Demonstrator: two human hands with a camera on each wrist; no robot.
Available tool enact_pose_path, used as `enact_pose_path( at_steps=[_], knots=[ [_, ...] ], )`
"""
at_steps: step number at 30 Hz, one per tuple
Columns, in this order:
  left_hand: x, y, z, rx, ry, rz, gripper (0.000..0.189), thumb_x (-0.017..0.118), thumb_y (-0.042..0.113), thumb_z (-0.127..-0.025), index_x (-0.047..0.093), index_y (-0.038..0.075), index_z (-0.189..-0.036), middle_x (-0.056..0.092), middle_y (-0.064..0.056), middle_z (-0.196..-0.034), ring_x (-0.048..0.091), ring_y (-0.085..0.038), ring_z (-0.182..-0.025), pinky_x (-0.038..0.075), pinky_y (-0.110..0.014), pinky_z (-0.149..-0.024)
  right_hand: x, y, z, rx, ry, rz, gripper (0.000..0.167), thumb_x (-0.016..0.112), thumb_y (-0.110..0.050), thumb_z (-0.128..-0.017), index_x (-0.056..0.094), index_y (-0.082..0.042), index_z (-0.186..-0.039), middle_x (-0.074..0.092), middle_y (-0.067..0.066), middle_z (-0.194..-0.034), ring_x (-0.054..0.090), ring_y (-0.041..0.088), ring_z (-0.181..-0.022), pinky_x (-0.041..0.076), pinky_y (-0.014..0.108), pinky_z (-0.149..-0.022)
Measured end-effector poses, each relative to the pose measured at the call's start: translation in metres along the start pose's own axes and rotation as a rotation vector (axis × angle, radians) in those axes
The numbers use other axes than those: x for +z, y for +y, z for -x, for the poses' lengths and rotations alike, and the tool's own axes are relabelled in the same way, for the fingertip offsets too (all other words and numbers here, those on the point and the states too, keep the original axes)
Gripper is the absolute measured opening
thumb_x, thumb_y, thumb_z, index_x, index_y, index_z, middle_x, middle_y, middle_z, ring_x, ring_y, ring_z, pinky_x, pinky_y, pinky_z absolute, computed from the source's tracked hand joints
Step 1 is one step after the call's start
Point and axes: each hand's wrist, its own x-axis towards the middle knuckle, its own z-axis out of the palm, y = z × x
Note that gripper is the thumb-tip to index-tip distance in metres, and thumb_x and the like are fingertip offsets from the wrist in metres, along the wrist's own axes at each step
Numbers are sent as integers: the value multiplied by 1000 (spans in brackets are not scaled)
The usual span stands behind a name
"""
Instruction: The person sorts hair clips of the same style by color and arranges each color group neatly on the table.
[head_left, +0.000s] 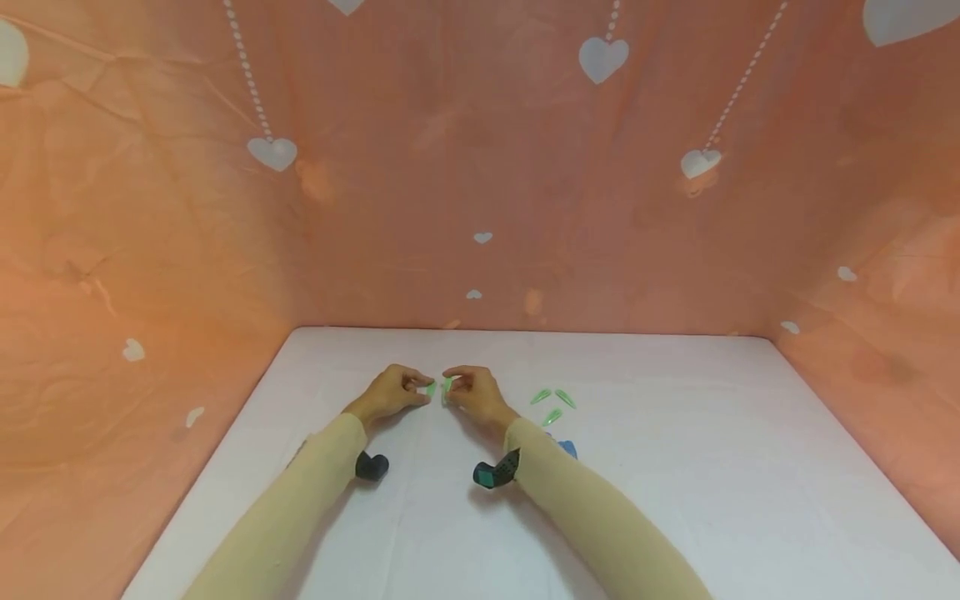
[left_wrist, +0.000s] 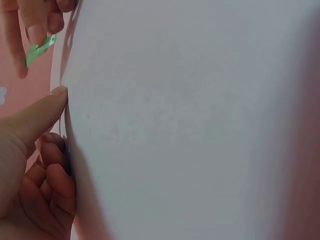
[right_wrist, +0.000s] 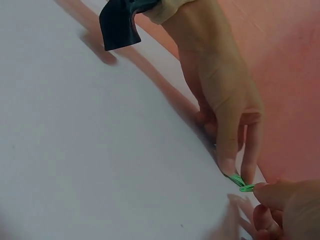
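Observation:
My left hand pinches a small green snap hair clip between thumb and fingertips, just above the white table. Facing it, my right hand holds another green snap clip by its fingertips. In the right wrist view the left hand's clip and the right hand's clip meet or nearly meet; whether they touch I cannot tell. The left hand's clip is hidden in the left wrist view. To the right of the right hand, three similar clips lie on the table in a loose triangle.
Partly behind the right forearm lies a blue object, its kind unclear. The white tabletop spreads around both arms. Orange sheets with white hearts stand along the back and sides. Each wrist carries a black camera.

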Motion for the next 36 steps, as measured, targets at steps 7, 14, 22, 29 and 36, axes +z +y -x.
enact_pose_path(
  at_steps=[7,14,22,29,36],
  knots=[
    [-1,3,-1,-5,-9,-9,36,77,12,-89,70,2,-124,50,2,-72,46,-13,-72,39,-28,-71,7,0,-4,-5,12,84,35,66,11,-84,69,6,-118,71,20,-90,57,9,-75,47,18,-70],
    [-2,7,0,-16,-13,13,37,75,10,-90,69,2,-126,51,1,-72,45,-12,-69,39,-25,-65,10,-6,-7,29,40,286,35,71,3,-86,70,0,-121,73,14,-98,65,21,-90,52,32,-82],
    [0,1,1,30,-30,10,37,73,8,-91,67,-2,-126,48,4,-66,44,-9,-62,37,-22,-59,17,-9,-5,92,15,335,36,68,-2,-90,68,0,-126,69,17,-119,63,31,-116,48,45,-105],
    [0,2,3,10,-24,22,37,73,8,-91,67,0,-126,46,5,-63,42,-8,-61,37,-24,-62,18,-12,-3,117,9,356,28,69,-3,-91,71,0,-119,66,18,-123,60,33,-122,44,46,-109],
    [-1,1,5,-9,-9,15,37,74,9,-90,68,1,-125,47,5,-64,42,-9,-62,37,-25,-64,21,-14,-5,117,-6,361,27,69,-1,-91,73,0,-118,65,20,-125,58,35,-126,44,46,-110]
  ],
)
